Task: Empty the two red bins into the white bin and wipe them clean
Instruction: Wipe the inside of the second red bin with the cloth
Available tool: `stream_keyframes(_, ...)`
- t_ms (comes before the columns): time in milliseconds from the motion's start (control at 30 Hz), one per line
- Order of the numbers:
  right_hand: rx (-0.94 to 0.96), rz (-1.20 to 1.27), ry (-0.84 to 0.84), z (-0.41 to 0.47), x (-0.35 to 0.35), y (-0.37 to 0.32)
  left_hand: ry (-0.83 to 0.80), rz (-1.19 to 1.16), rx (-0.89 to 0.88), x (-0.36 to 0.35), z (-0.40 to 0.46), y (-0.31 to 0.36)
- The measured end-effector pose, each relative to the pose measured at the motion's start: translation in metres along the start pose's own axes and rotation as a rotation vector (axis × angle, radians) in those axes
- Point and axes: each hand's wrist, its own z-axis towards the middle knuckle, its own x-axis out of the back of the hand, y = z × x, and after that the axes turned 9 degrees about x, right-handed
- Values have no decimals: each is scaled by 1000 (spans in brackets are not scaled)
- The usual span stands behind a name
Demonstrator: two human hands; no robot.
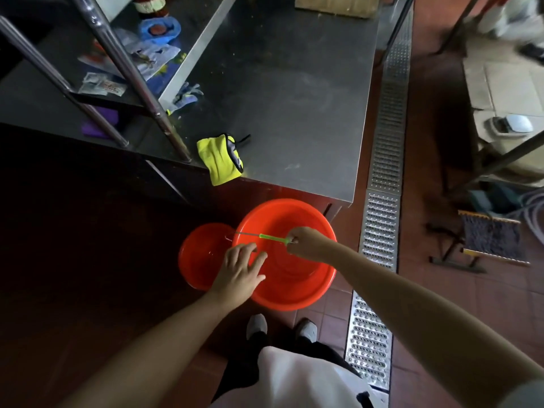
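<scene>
Fishing green-handled tool (269, 237) out of bigger red bin (294, 287), lower centre; right hand (306, 244) pinches it, left hand (240, 270) hovers relaxed. Next probably tipping bins; white bin not visible.

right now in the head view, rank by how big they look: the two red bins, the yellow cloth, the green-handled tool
1. larger red bin
2. smaller red bin, partly hidden
3. yellow cloth, though farther from the camera
4. green-handled tool, pinched by the right hand

The left hand (240, 270) hides part of the larger red bin's (297, 287) near rim.
</scene>
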Motion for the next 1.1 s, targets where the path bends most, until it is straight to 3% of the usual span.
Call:
stream_keyframes(200, -93, 17, 3, 23, -46, 43, -115, -47, 146, -39, 29, 6)
stream_keyframes(500, -177, -37, 5, 76, -114, 137, -355, -85, 72, -154, 75, 3)
stream_keyframes(700, -188, -33, 91, 102, -166, 199, -392, -90, 41, -238, 90, 6)
stream_keyframes(1100, -368, 1, 14, 151, -232, 278, -504, -158, 116, -340, 124, 12)
